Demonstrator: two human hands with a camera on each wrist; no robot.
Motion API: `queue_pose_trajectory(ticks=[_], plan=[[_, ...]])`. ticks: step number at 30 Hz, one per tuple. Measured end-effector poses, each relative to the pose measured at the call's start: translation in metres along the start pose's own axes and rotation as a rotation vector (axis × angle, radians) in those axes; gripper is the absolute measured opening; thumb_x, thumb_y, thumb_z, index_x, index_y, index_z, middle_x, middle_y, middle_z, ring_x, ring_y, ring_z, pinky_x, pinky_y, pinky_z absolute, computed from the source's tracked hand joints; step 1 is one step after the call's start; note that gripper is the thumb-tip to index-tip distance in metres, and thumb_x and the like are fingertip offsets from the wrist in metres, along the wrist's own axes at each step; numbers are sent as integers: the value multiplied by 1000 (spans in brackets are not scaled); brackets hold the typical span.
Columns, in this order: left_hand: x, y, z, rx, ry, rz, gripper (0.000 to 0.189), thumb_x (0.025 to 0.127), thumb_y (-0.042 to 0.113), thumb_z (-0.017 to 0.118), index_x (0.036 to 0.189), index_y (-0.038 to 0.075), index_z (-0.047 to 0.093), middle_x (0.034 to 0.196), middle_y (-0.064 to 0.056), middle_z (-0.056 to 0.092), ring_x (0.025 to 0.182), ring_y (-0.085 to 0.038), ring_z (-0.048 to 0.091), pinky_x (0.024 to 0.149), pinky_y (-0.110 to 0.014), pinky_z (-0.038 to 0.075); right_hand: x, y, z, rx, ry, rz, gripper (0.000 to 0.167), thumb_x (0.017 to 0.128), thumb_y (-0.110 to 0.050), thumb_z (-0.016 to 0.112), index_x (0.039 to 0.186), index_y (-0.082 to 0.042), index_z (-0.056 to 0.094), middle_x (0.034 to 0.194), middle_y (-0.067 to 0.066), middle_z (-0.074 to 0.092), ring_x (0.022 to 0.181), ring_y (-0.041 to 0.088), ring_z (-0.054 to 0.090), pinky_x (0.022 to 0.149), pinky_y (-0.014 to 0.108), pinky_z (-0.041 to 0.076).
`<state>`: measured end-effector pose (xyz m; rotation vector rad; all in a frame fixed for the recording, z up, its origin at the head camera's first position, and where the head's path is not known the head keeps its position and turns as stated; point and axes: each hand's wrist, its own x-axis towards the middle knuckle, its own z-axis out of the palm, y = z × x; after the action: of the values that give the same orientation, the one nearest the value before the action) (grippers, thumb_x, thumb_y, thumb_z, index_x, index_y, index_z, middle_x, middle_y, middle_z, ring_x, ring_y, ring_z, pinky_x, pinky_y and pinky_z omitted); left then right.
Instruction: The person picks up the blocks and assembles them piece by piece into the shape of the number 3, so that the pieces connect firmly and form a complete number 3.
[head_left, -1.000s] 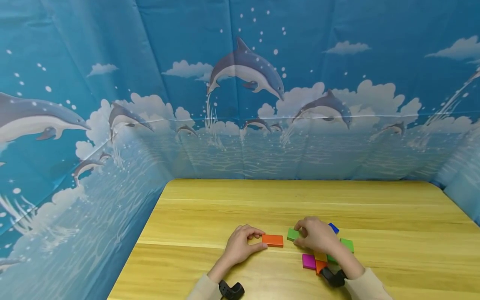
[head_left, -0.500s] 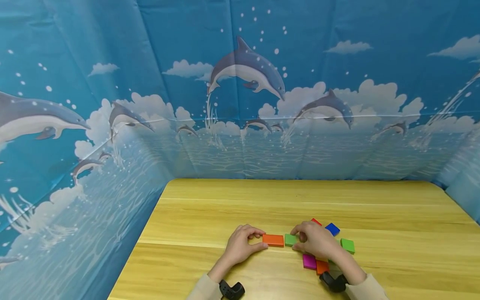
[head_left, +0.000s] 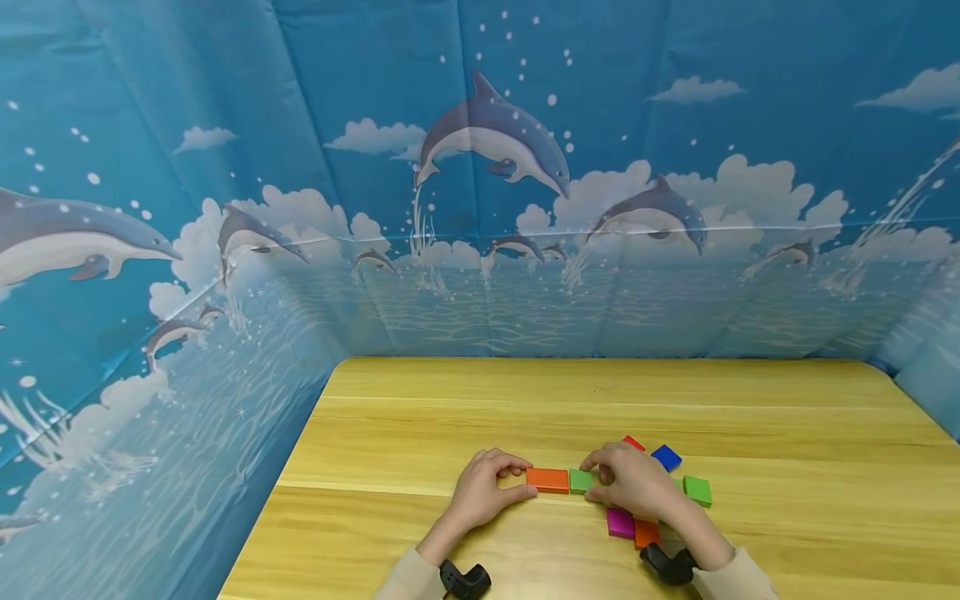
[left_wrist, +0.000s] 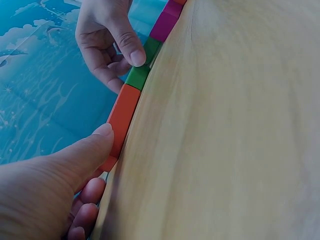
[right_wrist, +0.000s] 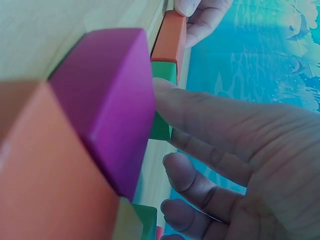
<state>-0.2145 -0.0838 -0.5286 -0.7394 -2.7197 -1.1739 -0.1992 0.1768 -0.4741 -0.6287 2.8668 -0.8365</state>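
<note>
An orange rectangular block (head_left: 547, 481) lies flat on the wooden table, its left end pinched between the thumb and fingers of my left hand (head_left: 480, 490). Against its right end sits a green block (head_left: 580, 481), whose other end my right hand (head_left: 637, 479) pinches with thumb and forefinger. In the left wrist view the green block (left_wrist: 137, 75) and orange block (left_wrist: 122, 115) stand end to end in one line. From the right wrist, my thumb presses the side of the green block (right_wrist: 164, 127), while my other fingers are bent below it.
Near my right wrist lie a magenta block (head_left: 620, 523) and another orange block (head_left: 647, 534). Beyond that hand are a red block (head_left: 633, 443), a blue block (head_left: 666, 457) and a second green block (head_left: 697, 491). A dolphin-print cloth (head_left: 480, 308) rises behind the table (head_left: 420, 400).
My right hand has slid the green block left, closing the gap to the orange block's end. My left hand has stayed almost still. The red block has come into view behind my right hand.
</note>
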Motion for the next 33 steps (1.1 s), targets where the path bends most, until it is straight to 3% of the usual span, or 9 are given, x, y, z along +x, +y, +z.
queue_pose_trajectory(ticks=[33], plan=[[1, 0, -2, 3, 2, 5, 35, 79, 50, 71, 104, 26, 72, 87, 16, 57, 76, -4, 45, 69, -23, 39, 1, -1, 1, -19, 3, -25, 28, 75, -26, 81, 99, -18, 70, 70, -8, 46, 64, 9, 39, 53, 25, 31]])
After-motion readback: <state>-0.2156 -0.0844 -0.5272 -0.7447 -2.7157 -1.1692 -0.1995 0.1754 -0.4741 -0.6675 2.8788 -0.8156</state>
